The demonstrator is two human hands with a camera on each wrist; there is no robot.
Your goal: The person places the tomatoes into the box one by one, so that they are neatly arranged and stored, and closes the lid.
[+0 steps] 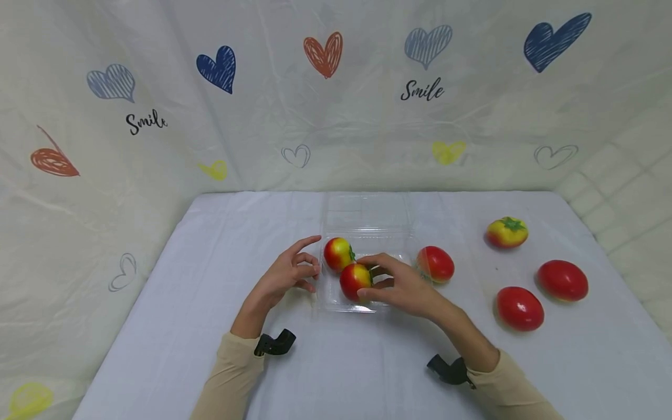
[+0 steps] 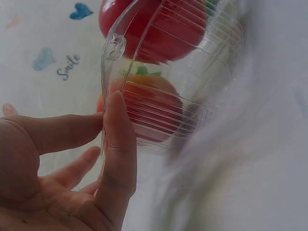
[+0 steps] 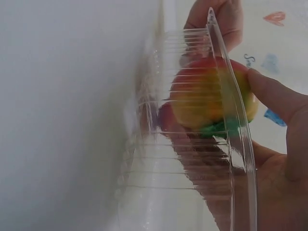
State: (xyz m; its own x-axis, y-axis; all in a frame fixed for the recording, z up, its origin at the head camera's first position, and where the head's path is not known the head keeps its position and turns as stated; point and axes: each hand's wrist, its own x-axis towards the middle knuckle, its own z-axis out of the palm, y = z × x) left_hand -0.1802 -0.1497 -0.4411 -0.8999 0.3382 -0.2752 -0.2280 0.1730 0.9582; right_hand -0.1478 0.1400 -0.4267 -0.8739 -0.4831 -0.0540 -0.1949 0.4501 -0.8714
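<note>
Mid-frame, I'm pinching the left edge of the clear box [image 1: 346, 310] with my left hand [image 1: 289, 271], seemingly for steadying, while my right hand [image 1: 406, 286] is gripping the front fruit [image 1: 353, 283] inside it.

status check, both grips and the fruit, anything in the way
Left grip at rim of clear container. Right grip holding nearer red-yellow fruit. Farther fruit alongside, inside container. Nothing visibly in the way.

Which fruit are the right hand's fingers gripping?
The nearer fruit of the two in the clear container: the right hand pinches it. The back fruit isn't gripped; four others lie farther right.
</note>
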